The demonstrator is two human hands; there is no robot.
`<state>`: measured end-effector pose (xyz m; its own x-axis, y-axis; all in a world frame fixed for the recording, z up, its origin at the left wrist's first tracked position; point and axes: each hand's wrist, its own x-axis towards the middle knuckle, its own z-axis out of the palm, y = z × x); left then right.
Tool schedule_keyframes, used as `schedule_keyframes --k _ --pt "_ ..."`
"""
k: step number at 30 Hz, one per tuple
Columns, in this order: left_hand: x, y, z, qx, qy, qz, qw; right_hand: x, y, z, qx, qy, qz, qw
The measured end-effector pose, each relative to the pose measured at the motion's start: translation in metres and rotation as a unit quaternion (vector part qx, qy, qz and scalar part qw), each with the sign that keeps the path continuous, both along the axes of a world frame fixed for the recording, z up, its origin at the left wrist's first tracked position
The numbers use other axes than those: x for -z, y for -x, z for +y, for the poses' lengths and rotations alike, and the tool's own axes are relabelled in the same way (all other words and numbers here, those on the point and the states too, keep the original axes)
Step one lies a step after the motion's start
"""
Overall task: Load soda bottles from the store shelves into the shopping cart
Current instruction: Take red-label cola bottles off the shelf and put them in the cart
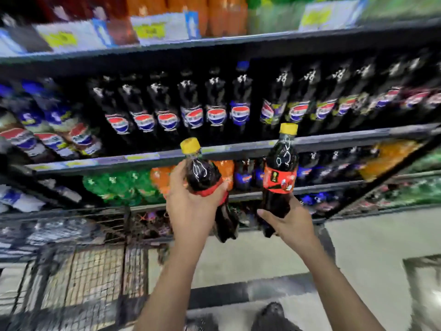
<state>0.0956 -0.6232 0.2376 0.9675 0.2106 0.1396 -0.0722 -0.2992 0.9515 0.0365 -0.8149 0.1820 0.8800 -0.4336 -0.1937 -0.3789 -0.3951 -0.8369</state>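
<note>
Left hand (191, 201) and right hand (290, 224) each grasp a cola bottle (202, 175) (279, 177) before the shelves (214, 150), beside the cart (78, 271).

A pale tiled floor (372, 244) is stretching out at lower right and catching the light. A dark band of tile (226, 293) is running across it, and a dark-framed glossy panel (422, 290) is showing near the right edge. A black shoe (272, 315) is standing on the floor at the bottom, just below the band. High up, white paper signs with yellow patches (160, 28) are leaning in a row, too blurred to read. Lower down, small yellow price labels (140, 156) are sitting along a grey strip.
</note>
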Motion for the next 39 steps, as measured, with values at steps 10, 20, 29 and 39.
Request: schedule_keyframes --k 10,20,29,39 --pt "0.004 0.027 -0.223 0.150 0.010 0.015 0.989 0.001 0.079 -0.190 0.126 -0.033 -0.004 0.992" --pt "0.003 0.060 -0.375 0.304 -0.048 -0.004 0.951 0.010 0.141 -0.289 0.279 -0.065 -0.011 0.958" --pt "0.009 0.062 -0.510 0.407 -0.070 -0.024 0.911 0.017 0.142 -0.399 0.342 -0.067 -0.019 0.937" --pt "-0.011 0.024 -0.695 0.456 -0.068 -0.073 0.884 -0.013 0.102 -0.578 0.368 -0.012 -0.009 0.930"
